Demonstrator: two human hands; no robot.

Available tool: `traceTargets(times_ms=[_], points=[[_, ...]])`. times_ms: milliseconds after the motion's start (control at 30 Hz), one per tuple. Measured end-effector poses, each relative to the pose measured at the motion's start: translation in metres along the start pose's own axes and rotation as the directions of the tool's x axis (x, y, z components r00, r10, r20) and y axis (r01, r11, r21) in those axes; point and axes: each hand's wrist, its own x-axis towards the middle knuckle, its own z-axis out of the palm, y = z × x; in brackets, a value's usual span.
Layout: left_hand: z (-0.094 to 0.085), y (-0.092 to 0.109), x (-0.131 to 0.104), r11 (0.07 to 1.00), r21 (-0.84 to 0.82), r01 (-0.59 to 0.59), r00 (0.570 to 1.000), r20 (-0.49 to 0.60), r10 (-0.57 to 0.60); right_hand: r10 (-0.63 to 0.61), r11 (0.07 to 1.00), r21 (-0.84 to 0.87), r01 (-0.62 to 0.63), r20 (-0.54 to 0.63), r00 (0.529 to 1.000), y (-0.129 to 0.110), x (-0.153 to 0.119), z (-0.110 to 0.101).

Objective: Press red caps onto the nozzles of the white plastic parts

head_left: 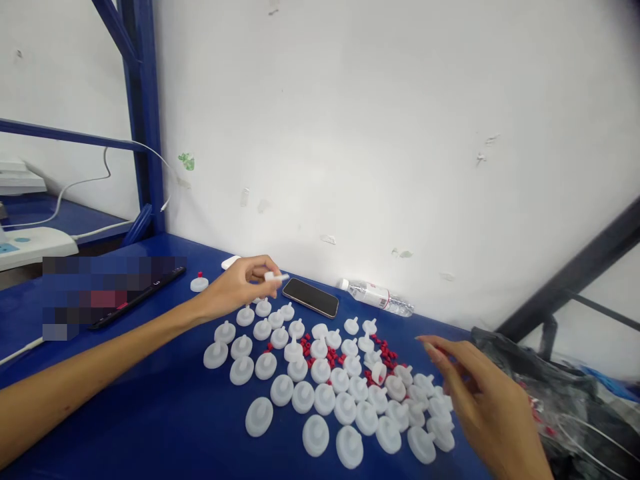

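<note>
My left hand (250,283) is closed, fingertips pinching a small white plastic piece with a narrow stem (276,276) above the blue table. My right hand (485,400) hovers at the right of the table, thumb and forefinger drawn together; what lies between them, if anything, is too small to make out. Many white round plastic caps with a short stem (325,399) are spread between and below the hands, mostly stem up. Small red plastic bits (327,360) lie in loose heaps among them. One white cap with a red tip (199,284) sits apart at the left.
Behind the caps lie a phone (310,297) and a clear plastic bottle (377,297) on its side, near the wall. A black bag (520,367) is at the right edge. A dark flat bar (140,300) and a blue metal frame (145,100) stand left.
</note>
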Motion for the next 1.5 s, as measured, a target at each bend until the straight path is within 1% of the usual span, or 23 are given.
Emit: traceTargets(times_ms=[33, 100, 200, 233, 300, 433, 567, 667, 767, 933, 1067, 1267, 1400, 1500], points=[[-0.002, -0.002, 0.003, 1.000, 0.021, 0.013, 0.999, -0.047, -0.012, 0.018, 1.000, 0.017, -0.019, 0.041, 0.999, 0.000, 0.001, 0.002], [-0.002, -0.006, 0.007, 0.997, 0.072, 0.037, 0.994, -0.107, -0.029, 0.018, 0.998, 0.059, -0.027, 0.151, 0.988, -0.009, 0.002, 0.010], [-0.001, -0.016, 0.009, 0.983, 0.176, 0.054, 0.986, -0.165, -0.025, 0.002, 0.995, 0.094, -0.036, 0.332, 0.943, -0.024, 0.002, 0.024], [-0.002, -0.021, 0.010, 0.975, 0.213, 0.059, 0.983, -0.184, -0.019, 0.002, 0.994, 0.104, -0.045, 0.375, 0.927, -0.027, 0.002, 0.026], [-0.003, -0.032, 0.011, 0.957, 0.284, 0.063, 0.975, -0.220, 0.002, 0.016, 0.989, 0.126, -0.076, 0.421, 0.907, -0.028, 0.001, 0.028], [-0.005, -0.048, 0.012, 0.915, 0.400, 0.047, 0.965, -0.256, 0.062, 0.099, 0.982, 0.110, -0.155, 0.400, 0.911, -0.022, 0.000, 0.025], [-0.003, -0.050, 0.012, 0.887, 0.462, 0.016, 0.963, -0.247, 0.111, 0.121, 0.979, 0.108, -0.176, 0.391, 0.912, -0.022, 0.000, 0.021], [-0.002, -0.047, 0.010, 0.881, 0.472, -0.006, 0.966, -0.225, 0.127, 0.114, 0.980, 0.105, -0.170, 0.404, 0.908, -0.026, 0.002, 0.021], [-0.002, -0.044, 0.009, 0.880, 0.474, -0.030, 0.971, -0.196, 0.138, 0.096, 0.982, 0.111, -0.151, 0.395, 0.914, -0.028, 0.002, 0.021], [-0.001, -0.043, 0.008, 0.893, 0.447, -0.049, 0.980, -0.151, 0.129, 0.081, 0.983, 0.118, -0.141, 0.408, 0.909, -0.029, 0.002, 0.021], [-0.001, -0.047, 0.011, 0.899, 0.433, -0.065, 0.982, -0.133, 0.135, 0.096, 0.977, 0.128, -0.170, 0.445, 0.891, -0.031, 0.003, 0.020], [-0.001, -0.057, 0.017, 0.884, 0.460, -0.081, 0.980, -0.123, 0.153, 0.116, 0.967, 0.144, -0.211, 0.489, 0.864, -0.030, 0.001, 0.023], [0.001, -0.059, 0.017, 0.876, 0.477, -0.071, 0.982, -0.120, 0.145, 0.118, 0.965, 0.147, -0.217, 0.496, 0.860, -0.031, 0.001, 0.023], [0.003, -0.060, 0.018, 0.860, 0.505, -0.076, 0.986, -0.093, 0.142, 0.115, 0.965, 0.147, -0.215, 0.501, 0.858, -0.033, 0.002, 0.022]])
